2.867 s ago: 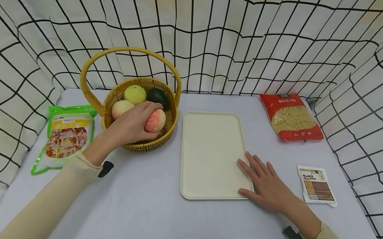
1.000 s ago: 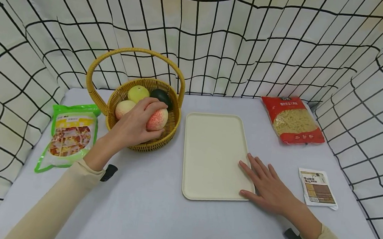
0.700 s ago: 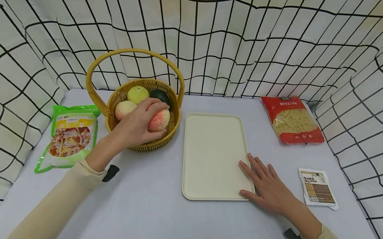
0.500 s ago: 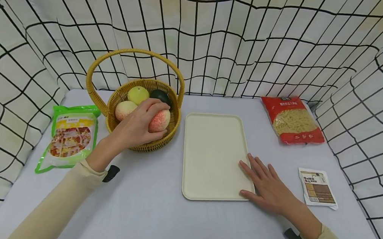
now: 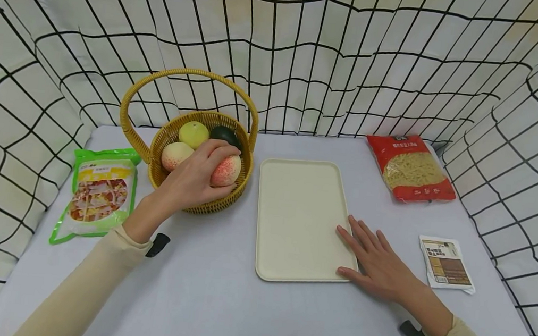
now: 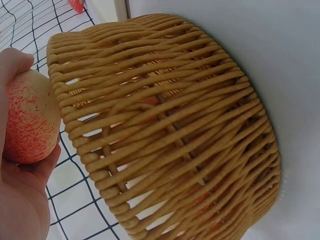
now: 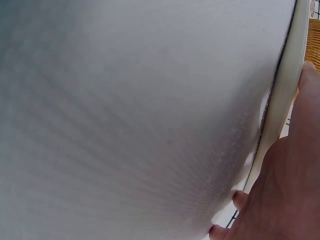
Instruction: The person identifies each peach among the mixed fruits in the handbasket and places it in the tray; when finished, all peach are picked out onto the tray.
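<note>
In the head view my left hand (image 5: 194,178) grips a pink-speckled peach (image 5: 226,171), fingers curled over its top and thumb below. The left wrist view shows that peach (image 6: 32,117) at the rim of the woven basket (image 6: 165,125). Another peach (image 5: 175,156), a yellow-green round fruit (image 5: 193,133) and a dark green avocado-like fruit (image 5: 224,135) lie inside the basket (image 5: 215,205). My right hand (image 5: 377,267) lies with fingers spread at the right edge of a cream tray (image 5: 299,218), fingertips and thumb on its rim. Nothing lies on the tray.
A green-edged food packet (image 5: 98,193) lies left of the basket. At the back right is a red bag of pasta (image 5: 413,169), with a small white-and-brown packet (image 5: 446,263) nearer the front. Black netting (image 5: 278,62) over white cloth borders the table (image 5: 219,302).
The left hand, with the peach in its grip, has shifted slightly right over the basket. The right hand stays at the tray edge. The head view has shifted a little since the oldest frame.
</note>
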The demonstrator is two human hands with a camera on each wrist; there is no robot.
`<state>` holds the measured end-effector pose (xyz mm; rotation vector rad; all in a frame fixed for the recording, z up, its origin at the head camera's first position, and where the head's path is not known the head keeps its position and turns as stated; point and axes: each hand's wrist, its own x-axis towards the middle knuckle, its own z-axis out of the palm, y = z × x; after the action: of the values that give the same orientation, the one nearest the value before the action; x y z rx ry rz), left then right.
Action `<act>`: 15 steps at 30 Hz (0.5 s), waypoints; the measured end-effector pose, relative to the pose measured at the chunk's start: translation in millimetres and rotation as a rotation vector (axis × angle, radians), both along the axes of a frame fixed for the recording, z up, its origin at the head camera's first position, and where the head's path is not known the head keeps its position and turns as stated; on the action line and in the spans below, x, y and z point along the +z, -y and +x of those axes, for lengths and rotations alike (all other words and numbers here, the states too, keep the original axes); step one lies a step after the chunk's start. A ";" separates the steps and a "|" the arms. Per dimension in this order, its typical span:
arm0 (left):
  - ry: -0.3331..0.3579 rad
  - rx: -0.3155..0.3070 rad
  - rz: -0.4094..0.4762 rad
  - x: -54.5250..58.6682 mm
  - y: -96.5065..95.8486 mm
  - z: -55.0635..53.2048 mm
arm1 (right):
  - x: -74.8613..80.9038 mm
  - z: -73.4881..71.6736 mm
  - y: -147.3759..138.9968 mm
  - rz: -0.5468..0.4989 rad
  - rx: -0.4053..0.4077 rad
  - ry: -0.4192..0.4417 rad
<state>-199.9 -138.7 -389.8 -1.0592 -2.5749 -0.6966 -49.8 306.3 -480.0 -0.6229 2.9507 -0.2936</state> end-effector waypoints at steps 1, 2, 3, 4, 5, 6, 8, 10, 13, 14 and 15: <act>-0.003 -0.002 -0.001 0.1 -0.6 -0.1 | 0.1 0.1 0.1 0.000 0.000 0.000; -0.007 -0.003 -0.003 0.4 -1.2 -0.1 | 0.2 0.2 0.1 0.000 0.000 0.000; -0.012 -0.005 -0.003 0.7 -1.8 -0.1 | 0.4 0.3 0.1 0.000 -0.001 0.001; -0.016 -0.006 -0.004 0.9 -2.7 -0.1 | 0.4 0.4 0.1 0.000 -0.001 0.002; -0.020 -0.008 -0.003 1.2 -3.5 0.1 | 0.6 0.4 0.1 0.000 -0.001 0.004; -0.023 -0.011 -0.001 1.5 -4.5 0.2 | 0.7 0.4 0.1 0.000 -0.002 0.006; -0.024 -0.018 0.005 2.0 -6.9 0.4 | 0.8 0.3 -0.1 -0.001 -0.002 0.009; -0.023 -0.022 0.009 2.7 -9.8 1.0 | 0.8 -0.1 -0.2 -0.001 -0.002 0.010; -0.022 -0.028 0.014 3.2 -14.1 1.4 | 0.7 -0.7 -0.4 -0.005 0.001 0.011; -0.022 -0.029 0.014 3.6 -15.6 1.6 | 0.6 -0.9 -0.5 -0.006 0.003 0.010; -0.021 -0.029 0.014 3.6 -16.9 1.7 | 0.6 -0.9 -0.5 -0.007 0.004 0.011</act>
<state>-198.1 -121.8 -386.2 -1.0964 -2.5375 -0.7056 -50.8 306.8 -479.4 -0.6256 2.9387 -0.3057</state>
